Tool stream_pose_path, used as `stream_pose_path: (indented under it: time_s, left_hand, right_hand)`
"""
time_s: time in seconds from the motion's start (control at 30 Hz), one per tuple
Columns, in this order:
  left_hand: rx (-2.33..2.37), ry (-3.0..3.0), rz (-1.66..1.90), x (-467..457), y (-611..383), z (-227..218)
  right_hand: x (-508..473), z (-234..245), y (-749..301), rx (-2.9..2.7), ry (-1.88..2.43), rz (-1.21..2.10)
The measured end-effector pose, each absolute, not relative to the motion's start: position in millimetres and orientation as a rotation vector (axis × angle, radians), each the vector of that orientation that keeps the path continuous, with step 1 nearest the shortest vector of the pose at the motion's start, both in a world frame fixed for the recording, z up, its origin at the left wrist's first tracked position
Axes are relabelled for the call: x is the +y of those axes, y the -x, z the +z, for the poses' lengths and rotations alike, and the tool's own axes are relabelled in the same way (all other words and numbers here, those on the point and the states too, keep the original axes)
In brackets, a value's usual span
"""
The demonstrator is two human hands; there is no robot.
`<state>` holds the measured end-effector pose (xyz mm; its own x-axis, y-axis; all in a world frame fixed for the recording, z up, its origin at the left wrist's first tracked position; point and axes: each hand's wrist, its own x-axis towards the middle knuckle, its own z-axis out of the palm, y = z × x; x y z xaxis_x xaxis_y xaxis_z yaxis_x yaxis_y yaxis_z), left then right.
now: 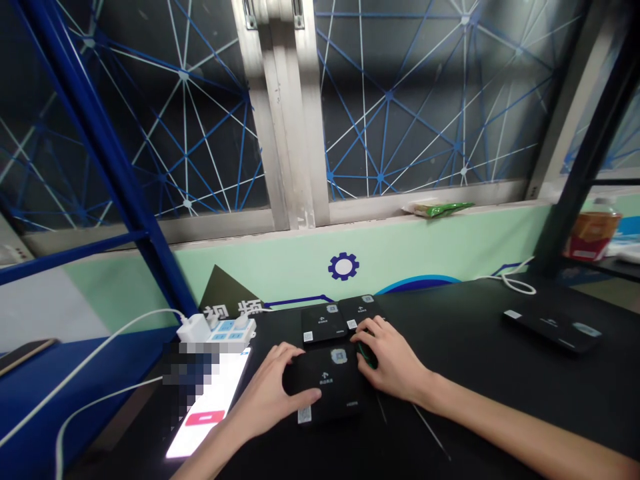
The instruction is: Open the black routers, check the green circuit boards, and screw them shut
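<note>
A flat black box (pixel 330 383) with a white label lies on the black table (pixel 475 360) right in front of me. My left hand (pixel 267 393) grips its left side, thumb over the near edge and fingers curled at the far corner. My right hand (pixel 393 360) rests at the box's right far corner, fingers bent over a small dark thing with a green glint (pixel 369 355) that I cannot make out. Two more black boxes (pixel 324 323) (pixel 361 309) lie side by side just behind.
A lit phone (pixel 213 400) lies left of the box, next to a white power strip (pixel 220 330) with white cables. Another black box (pixel 553 329) sits at the right. A green packet (pixel 440 209) lies on the window sill; a bottle (pixel 593 233) stands far right.
</note>
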<state>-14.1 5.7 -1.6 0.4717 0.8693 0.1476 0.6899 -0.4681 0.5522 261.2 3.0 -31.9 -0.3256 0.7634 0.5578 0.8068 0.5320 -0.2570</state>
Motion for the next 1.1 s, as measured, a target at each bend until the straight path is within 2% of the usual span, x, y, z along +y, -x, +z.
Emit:
stream_pose_path:
  time_s: [0.23, 0.47, 0.77, 1.1]
  left_hand:
    - [1.336, -2.242, 0.705, 5, 12, -9]
    - [1.237, -2.287, 0.805, -1, 5, -1]
    - [1.244, -2.064, 0.930, 1, 2, -6]
    - [1.146, -1.684, 0.926, 5, 1, 3]
  right_hand:
    - [-1, -21, -263, -2.196, 1.192, -0.078]
    - [-3, -13, -264, -2.300, 1.067, 0.085]
    - [1, -22, -262, -2.082, 1.026, 0.363]
    - [2, -26, -262, -1.958, 0.845, 0.288]
